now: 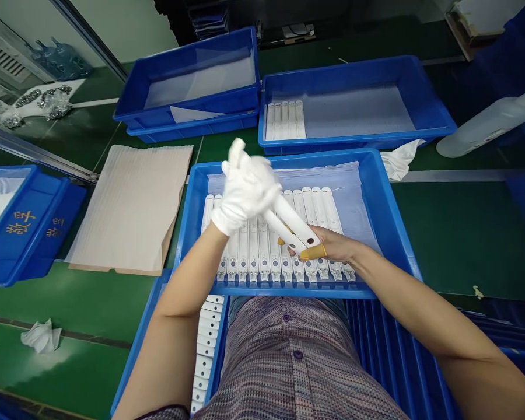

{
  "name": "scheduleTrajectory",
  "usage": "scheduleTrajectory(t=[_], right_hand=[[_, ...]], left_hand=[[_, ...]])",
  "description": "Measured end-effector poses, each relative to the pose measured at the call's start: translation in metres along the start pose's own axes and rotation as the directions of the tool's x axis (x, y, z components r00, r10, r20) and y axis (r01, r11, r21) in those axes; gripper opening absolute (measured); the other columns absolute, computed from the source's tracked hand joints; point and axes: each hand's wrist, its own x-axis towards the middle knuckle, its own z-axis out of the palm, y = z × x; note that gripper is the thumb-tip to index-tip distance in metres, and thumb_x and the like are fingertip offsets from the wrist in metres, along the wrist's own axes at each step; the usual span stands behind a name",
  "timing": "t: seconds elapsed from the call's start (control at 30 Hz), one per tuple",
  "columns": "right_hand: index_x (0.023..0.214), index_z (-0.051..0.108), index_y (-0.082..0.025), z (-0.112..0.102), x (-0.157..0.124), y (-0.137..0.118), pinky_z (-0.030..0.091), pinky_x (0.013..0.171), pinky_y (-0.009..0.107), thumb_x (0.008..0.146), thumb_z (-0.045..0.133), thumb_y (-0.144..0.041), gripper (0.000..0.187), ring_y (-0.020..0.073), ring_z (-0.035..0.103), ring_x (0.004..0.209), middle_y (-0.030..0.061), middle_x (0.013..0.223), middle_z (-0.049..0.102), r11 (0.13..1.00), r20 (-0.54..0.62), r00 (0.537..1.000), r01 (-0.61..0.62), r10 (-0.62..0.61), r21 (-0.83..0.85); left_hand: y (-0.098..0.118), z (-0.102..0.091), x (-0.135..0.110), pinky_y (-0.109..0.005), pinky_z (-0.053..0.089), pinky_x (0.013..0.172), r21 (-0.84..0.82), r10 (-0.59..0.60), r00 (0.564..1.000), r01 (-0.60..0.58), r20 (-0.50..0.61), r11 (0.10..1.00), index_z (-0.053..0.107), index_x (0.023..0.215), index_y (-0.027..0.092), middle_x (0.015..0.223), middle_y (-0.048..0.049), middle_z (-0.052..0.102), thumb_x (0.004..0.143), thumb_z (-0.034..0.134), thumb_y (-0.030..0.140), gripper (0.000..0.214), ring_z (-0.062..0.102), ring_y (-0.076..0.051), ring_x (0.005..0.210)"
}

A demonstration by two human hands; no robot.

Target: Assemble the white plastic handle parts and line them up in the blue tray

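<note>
My left hand (248,185), in a white glove, is closed around the upper ends of two long white plastic strips (294,223); its fingers are partly blurred. Yellow finger cots cover some fingertips of my right hand (330,245), which grips the lower ends of the same strips, near their dark round spots. Both hands are above a blue tray (394,216). Inside it, a row of similar white strips (242,251) lies side by side on pale lining sheets (350,192). My left hand and forearm hide part of that row.
Behind stand another blue tray (424,105) with several strips and stacked blue trays (129,99). Brownish-white sheets (135,198) lie left, beside more blue bins (35,227). A white bottle (485,125) leans at right. Below my left arm is a tray of strips (206,344).
</note>
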Motion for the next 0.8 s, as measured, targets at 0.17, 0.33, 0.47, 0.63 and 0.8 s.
scheduleTrajectory(t=[0.17, 0.33, 0.47, 0.63, 0.8], right_hand=[[0.13, 0.066, -0.019, -0.001, -0.004, -0.004, 0.055, 0.075, 0.026, 0.077, 0.087, -0.027, 0.058, 0.0164, 0.064, 0.097, 0.0063, 0.106, 0.07, 1.0, 0.143, 0.99, -0.007, 0.011, -0.029], [0.132, 0.067, -0.018, -0.005, -0.001, 0.002, 0.053, 0.075, 0.025, 0.079, 0.087, -0.03, 0.058, 0.0141, 0.063, 0.091, 0.005, 0.102, 0.069, 0.999, 0.109, 0.994, -0.007, 0.012, -0.052], [0.128, 0.069, -0.019, -0.004, 0.005, 0.007, 0.052, 0.076, 0.025, 0.079, 0.087, -0.031, 0.054, 0.014, 0.063, 0.092, 0.0051, 0.103, 0.069, 0.999, 0.084, 0.996, 0.005, -0.002, -0.042], [0.125, 0.07, -0.021, -0.006, 0.011, 0.012, 0.053, 0.08, 0.031, 0.078, 0.088, -0.036, 0.052, 0.0155, 0.064, 0.094, 0.008, 0.111, 0.071, 0.992, 0.062, 0.991, 0.123, -0.122, -0.005], [0.118, 0.068, -0.021, -0.006, 0.009, 0.01, 0.053, 0.094, 0.043, 0.071, 0.091, -0.048, 0.059, 0.024, 0.066, 0.1, 0.0069, 0.108, 0.07, 0.959, -0.257, 0.946, 0.131, -0.197, -0.253]], left_hand=[[-0.004, -0.044, 0.014, -0.047, 0.055, 0.104, -0.162, -0.167, 0.951, 0.128, -0.26, 0.978, 0.072, 0.066, 0.021, 0.072, -0.005, 0.067, 0.092, 0.067, 0.048, 0.038, 0.07, -0.023, 0.086], [0.002, -0.039, 0.013, -0.034, 0.062, 0.091, -0.681, -0.373, 0.896, 0.118, -0.241, 0.723, 0.074, 0.091, 0.021, 0.096, -0.006, 0.074, 0.092, 0.07, 0.056, 0.036, 0.075, -0.022, 0.101], [0.01, -0.01, 0.003, -0.037, 0.059, 0.102, -0.824, -0.297, 0.923, -0.038, -0.246, 0.565, 0.07, 0.122, 0.028, 0.119, -0.0055, 0.071, 0.097, 0.057, 0.066, 0.048, 0.067, -0.025, 0.125], [0.021, 0.045, -0.033, -0.049, 0.064, 0.091, -0.841, -0.215, 0.959, 0.269, 0.186, 0.47, 0.068, 0.13, 0.021, 0.119, -0.0136, 0.074, 0.075, 0.085, 0.058, 0.069, 0.071, -0.038, 0.115], [0.011, 0.07, -0.051, -0.047, 0.063, 0.084, -0.779, -0.401, 0.9, 0.371, 0.169, 0.505, 0.076, 0.103, 0.018, 0.096, -0.0128, 0.077, 0.078, 0.085, 0.044, 0.037, 0.073, -0.036, 0.104]])
